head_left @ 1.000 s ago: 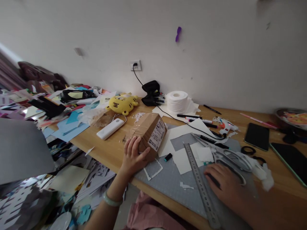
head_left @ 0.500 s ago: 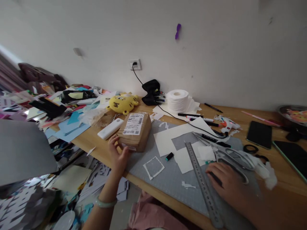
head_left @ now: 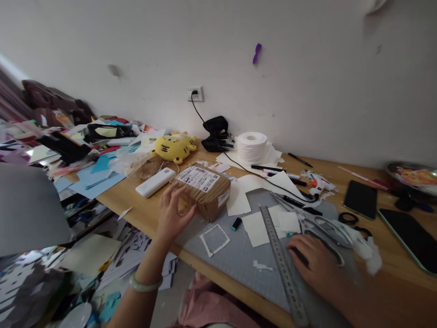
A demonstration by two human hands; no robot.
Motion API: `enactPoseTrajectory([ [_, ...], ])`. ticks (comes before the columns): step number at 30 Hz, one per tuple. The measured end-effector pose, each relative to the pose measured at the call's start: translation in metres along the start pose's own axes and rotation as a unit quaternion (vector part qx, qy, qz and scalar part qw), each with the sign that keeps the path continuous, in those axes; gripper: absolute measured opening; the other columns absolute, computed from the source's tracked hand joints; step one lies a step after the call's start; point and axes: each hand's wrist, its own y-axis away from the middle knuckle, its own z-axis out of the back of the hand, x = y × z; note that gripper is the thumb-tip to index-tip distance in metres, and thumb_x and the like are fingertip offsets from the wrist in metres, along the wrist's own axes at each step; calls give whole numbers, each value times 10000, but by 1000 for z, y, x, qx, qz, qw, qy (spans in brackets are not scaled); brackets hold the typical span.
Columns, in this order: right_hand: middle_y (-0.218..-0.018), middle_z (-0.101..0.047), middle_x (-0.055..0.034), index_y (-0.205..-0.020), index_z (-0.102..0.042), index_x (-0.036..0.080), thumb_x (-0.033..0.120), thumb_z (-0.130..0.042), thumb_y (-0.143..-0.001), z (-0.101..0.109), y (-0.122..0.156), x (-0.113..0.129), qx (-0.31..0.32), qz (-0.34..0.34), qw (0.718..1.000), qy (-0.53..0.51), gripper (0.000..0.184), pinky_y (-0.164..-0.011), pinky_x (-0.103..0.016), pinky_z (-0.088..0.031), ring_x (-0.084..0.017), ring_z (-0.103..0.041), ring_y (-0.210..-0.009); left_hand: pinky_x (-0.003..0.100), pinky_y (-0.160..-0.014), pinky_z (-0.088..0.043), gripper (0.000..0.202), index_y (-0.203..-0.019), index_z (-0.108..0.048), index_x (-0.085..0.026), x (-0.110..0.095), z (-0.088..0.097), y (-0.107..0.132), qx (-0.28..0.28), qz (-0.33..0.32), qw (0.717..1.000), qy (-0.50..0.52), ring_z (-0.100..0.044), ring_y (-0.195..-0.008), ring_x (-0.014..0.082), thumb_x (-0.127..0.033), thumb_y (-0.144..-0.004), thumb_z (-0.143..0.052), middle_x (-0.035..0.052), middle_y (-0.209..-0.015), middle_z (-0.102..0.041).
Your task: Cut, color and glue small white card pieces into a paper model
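Observation:
A brown cardboard parcel [head_left: 205, 189] with a white shipping label lies on the wooden desk [head_left: 153, 205] at the edge of a grey cutting mat [head_left: 239, 255]. My left hand [head_left: 172, 212] rests against the parcel's near left side, fingers spread and curved round its corner. My right hand [head_left: 316, 264] lies on the mat beside a steel ruler [head_left: 278, 259], fingers curled over a dark object that I cannot make out. Large scissors [head_left: 324, 228] lie just beyond that hand.
A white power bank [head_left: 155, 182], yellow plush tiger [head_left: 174, 148], tissue roll [head_left: 251, 146], markers, glue gun [head_left: 316, 180] and black cable sit behind. Two dark phones [head_left: 360, 199] lie right. Coloured paper scraps crowd the left end and the floor.
My left hand has turned the parcel over, label side up, and shifted it a little right. The right hand has stayed in place on the mat.

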Motion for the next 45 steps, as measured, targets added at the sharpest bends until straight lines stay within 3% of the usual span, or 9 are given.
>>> enactPoseTrajectory([
  [3,-836,-677,-58,-823,-627,196,161,-441,-855,0,1,2,4,-2,1000,-1,192,-733,-350,-474,-205,-626,-803,581,-1089,-243,671,-1370,-356,-195,11,3,-13,81,-19,996,-23,-180,-1401,380,-432,-786,-585,177,-1492,-238],
  [6,-836,-677,-61,-830,-623,192,160,-441,-857,1,-2,5,-8,3,1000,7,187,-733,-348,-471,-205,-623,-800,611,-1095,-191,638,-1374,-372,-189,17,6,-19,139,-48,988,-49,-77,-1416,402,-420,-805,-545,171,-1491,-244],
  [13,-920,-660,-80,-893,-615,180,146,-450,-860,11,-27,30,17,24,1000,2,172,-806,-357,-460,-216,-608,-889,618,-1093,-159,722,-1381,-378,-170,9,13,-23,163,-142,963,-160,-184,-1392,409,-406,-728,-578,177,-1450,-360],
  [18,-927,-657,-112,-914,-625,157,286,-612,-798,4,-31,48,103,-143,983,55,174,-759,-384,-479,-277,-627,-887,532,-1083,-268,837,-1378,-371,-105,9,16,-35,188,-208,943,-181,-338,-1332,382,-526,-697,-615,227,-1421,-397],
  [24,-1005,-665,-152,-1093,-591,136,184,-601,-780,5,-35,66,215,-254,941,66,316,-770,-363,-460,-297,-639,-950,503,-919,-407,796,-1253,-536,-111,-22,-1,-35,160,-138,946,-247,-512,-1114,401,-677,-696,-585,232,-1234,-552],
  [29,-1006,-668,-159,-1049,-582,129,131,-536,-774,9,-37,66,218,-279,933,71,279,-700,-319,-435,-278,-652,-919,503,-823,-426,670,-1162,-603,-94,-61,-10,-34,136,-61,957,-248,-546,-953,381,-643,-798,-481,204,-995,-612],
  [33,-972,-654,-141,-999,-586,140,148,-546,-747,6,-33,62,202,-271,938,77,255,-664,-313,-422,-275,-642,-882,488,-877,-430,529,-1060,-676,-217,-47,8,-57,212,-91,960,-158,-562,-963,342,-632,-775,-513,133,-979,-625],
  [36,-969,-640,-148,-973,-596,137,143,-542,-750,4,-31,62,198,-266,940,81,229,-666,-317,-434,-279,-632,-901,550,-1000,-339,691,-1239,-588,-307,-24,17,-76,281,-99,943,-148,-464,-1199,389,-685,-660,-599,110,-1329,-511],
  [45,-949,-646,-119,-947,-620,164,178,-504,-820,22,-31,48,144,-231,953,134,173,-688,-328,-447,-262,-631,-885,497,-997,-378,865,-1389,-448,-256,-15,8,-111,381,-78,910,-147,-483,-1214,413,-673,-652,-625,143,-1423,-435],
])
